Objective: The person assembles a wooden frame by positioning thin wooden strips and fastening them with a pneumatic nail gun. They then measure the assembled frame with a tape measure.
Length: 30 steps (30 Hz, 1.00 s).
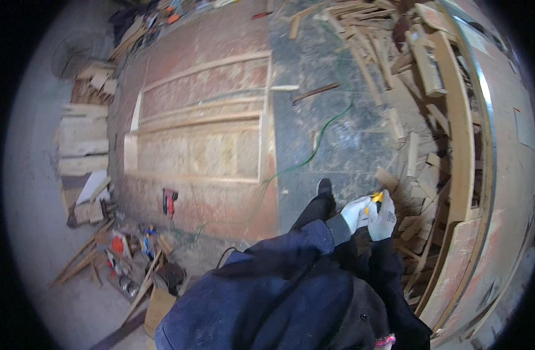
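Both hands wear white gloves and are close together in front of my body, at the lower right. My left hand (pixel 355 214) has its fingers closed at the left side of a small yellow tool (pixel 377 197) with dark parts. From the other side, my right hand (pixel 384 217) closes on the same tool. The gloves cover much of it, so its exact kind cannot be made out. Scrap wood lies just beyond and to the right of the hands.
A wooden frame (pixel 202 179) with crosspieces lies on the reddish floor panels. Near it is a red and black power tool (pixel 170 202). A green hose (pixel 317 143) crosses the dark floor sheet (pixel 361 137). Offcuts (pixel 412 153) pile beside a long board (pixel 463 146) at right.
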{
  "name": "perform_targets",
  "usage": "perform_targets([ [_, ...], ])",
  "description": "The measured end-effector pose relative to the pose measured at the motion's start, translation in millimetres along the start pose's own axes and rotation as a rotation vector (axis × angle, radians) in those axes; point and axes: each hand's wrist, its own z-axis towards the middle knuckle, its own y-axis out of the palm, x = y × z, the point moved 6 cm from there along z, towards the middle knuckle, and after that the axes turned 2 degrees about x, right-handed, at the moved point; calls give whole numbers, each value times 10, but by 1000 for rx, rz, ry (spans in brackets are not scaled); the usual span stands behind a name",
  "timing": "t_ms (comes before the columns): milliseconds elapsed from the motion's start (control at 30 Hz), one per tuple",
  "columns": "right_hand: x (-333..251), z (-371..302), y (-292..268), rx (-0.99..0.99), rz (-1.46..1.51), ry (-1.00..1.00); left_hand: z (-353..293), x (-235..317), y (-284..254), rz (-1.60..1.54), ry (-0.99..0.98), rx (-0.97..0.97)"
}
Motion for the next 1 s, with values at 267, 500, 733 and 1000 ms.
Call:
perform_targets([
  [267,-705,-1138,434,-87,62,-237,-1190,-92,-918,207,58,-95],
  [500,-823,-2509,854,-220,264,-4,-2038,-558,-1976,17,-201,45],
  [733,-1271,-3124,1504,-365,400,86,-2513,-455,-2862,297,-149,225],
  [1000,-1790,-2822,2487,-488,335,-5,-2407,559,-3490,378,-129,273],
])
